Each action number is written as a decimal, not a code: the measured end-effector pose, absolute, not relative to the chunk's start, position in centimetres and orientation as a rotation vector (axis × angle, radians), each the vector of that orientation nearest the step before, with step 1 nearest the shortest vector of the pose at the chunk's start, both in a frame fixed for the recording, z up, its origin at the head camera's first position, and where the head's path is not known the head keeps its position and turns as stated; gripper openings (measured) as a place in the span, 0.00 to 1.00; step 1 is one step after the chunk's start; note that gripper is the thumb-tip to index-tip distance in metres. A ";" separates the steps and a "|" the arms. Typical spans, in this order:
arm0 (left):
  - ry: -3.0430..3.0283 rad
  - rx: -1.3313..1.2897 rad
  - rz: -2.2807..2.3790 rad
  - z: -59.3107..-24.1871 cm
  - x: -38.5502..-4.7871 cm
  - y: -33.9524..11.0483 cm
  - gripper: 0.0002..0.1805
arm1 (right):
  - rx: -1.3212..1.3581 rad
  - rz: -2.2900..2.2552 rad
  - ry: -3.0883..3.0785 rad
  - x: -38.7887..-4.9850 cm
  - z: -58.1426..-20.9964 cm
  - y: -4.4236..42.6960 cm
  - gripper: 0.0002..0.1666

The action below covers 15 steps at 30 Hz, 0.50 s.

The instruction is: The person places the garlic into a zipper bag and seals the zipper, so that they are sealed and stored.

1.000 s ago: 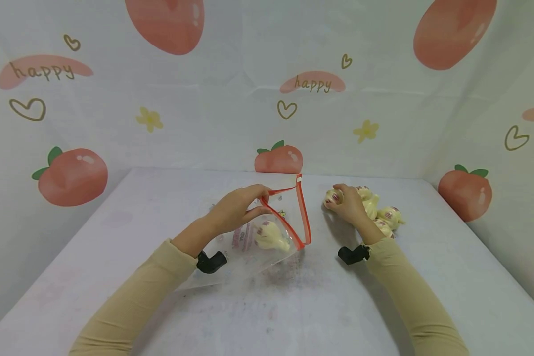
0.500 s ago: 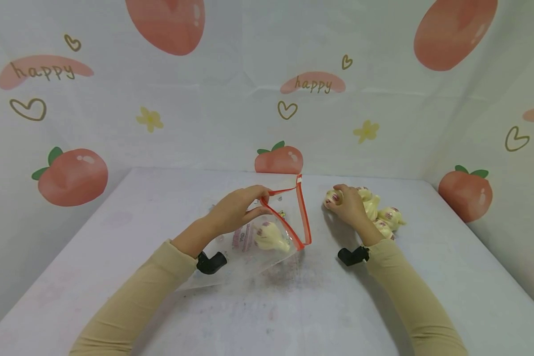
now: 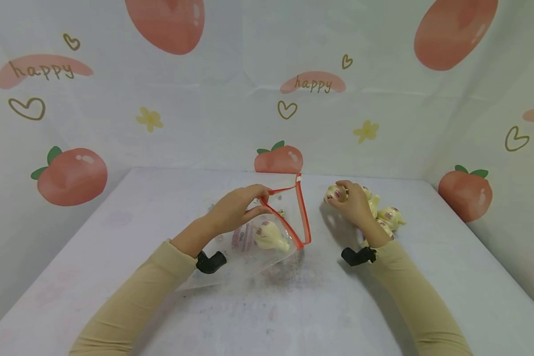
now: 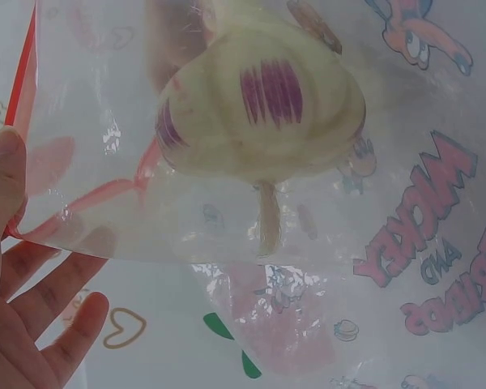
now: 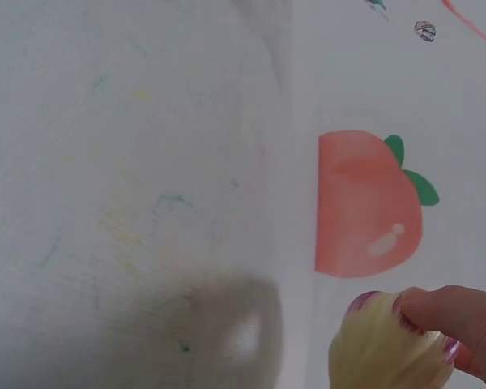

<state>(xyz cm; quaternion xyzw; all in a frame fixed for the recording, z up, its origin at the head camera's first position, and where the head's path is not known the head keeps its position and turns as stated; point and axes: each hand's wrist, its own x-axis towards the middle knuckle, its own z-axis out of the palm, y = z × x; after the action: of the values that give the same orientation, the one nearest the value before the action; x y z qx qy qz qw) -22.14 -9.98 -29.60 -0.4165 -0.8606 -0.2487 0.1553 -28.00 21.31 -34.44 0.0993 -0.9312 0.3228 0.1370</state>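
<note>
My left hand pinches the red-edged rim of a clear zip bag, whose mouth gapes toward the right. Inside it lies one garlic bulb, cream with purple streaks; the left wrist view shows this bulb large through the printed plastic. On the right of the table, my right hand grips another garlic bulb between thumb and fingers. The right wrist view catches the top of that held bulb with a thumb or fingertip pressed on it.
Several more garlic bulbs lie heaped beside and behind the right hand, partly hidden by it. A white cloth backdrop with printed fruit rises behind the white table. Each wrist carries a black camera mount.
My right hand has shifted slightly right and up, and the garlic bulb in its grip has tilted a little. The left hand and the bag look the same.
</note>
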 end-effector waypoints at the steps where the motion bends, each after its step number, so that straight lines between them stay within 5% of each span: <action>1: -2.467 -1.191 -0.716 -29.6 -22.1 -10.0 0.14 | 0.292 0.932 -2.691 -27.9 -34.4 21.3 0.32; 15: -2.455 -1.195 -0.692 -29.4 -22.1 -10.0 0.14 | 0.274 1.097 -2.687 -26.1 -32.3 21.3 0.32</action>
<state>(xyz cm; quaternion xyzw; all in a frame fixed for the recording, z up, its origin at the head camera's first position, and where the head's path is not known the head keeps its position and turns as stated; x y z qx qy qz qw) -22.08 -9.98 -29.36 -0.4186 -0.8601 -0.2426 0.1619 -26.12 21.34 -32.30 0.0935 -0.9159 0.3737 0.1128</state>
